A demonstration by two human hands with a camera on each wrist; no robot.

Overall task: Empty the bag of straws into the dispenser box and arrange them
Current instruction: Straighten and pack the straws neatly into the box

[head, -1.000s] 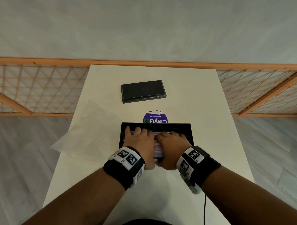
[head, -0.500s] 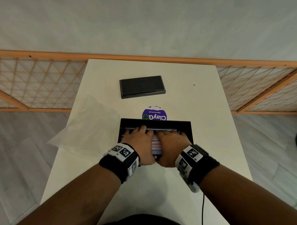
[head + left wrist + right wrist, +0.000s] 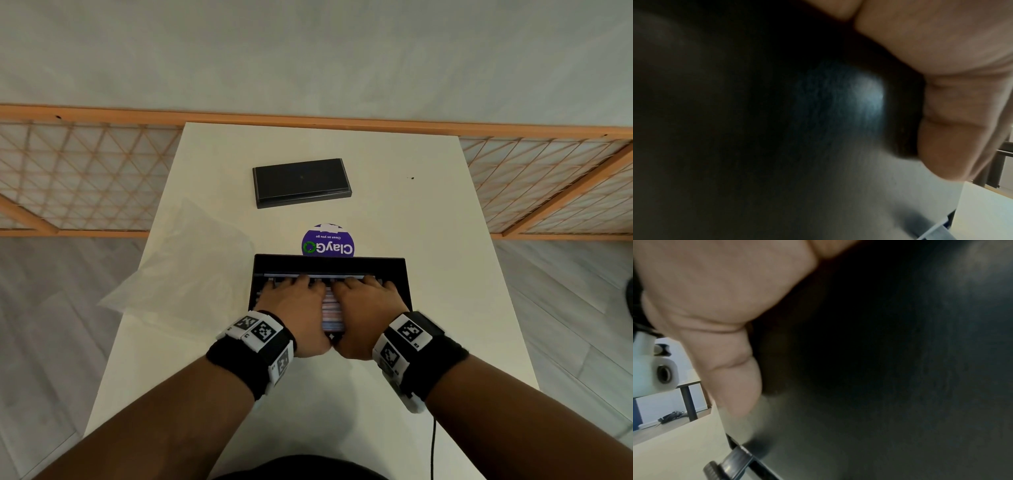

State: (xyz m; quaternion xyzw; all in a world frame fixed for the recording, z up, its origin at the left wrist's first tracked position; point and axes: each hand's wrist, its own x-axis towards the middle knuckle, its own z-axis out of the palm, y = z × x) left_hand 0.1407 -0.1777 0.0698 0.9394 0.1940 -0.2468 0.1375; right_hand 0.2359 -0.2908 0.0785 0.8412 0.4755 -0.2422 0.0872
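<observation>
The black dispenser box (image 3: 329, 264) stands open on the white table (image 3: 452, 274), right in front of me. Pale pink and blue straws (image 3: 332, 310) lie lengthwise in it, showing in the gap between my hands. My left hand (image 3: 291, 298) and right hand (image 3: 369, 298) lie side by side, palms down on the straws, fingers stretched toward the far wall. In the left wrist view my thumb (image 3: 945, 138) rests against the dark box wall (image 3: 818, 113). The right wrist view shows the other thumb (image 3: 729, 366) against the same dark wall (image 3: 879, 369). The clear empty bag (image 3: 185, 270) lies left of the box.
The box's flat black lid (image 3: 302, 181) lies farther back on the table. A round purple sticker (image 3: 328, 241) sits just behind the box. An orange wooden lattice rail (image 3: 342, 121) runs along the table's far edge. A thin cable (image 3: 433, 445) hangs from my right wrist.
Both hands stay flat on the straws. The fingertips have drawn slightly back from the box's far wall.
</observation>
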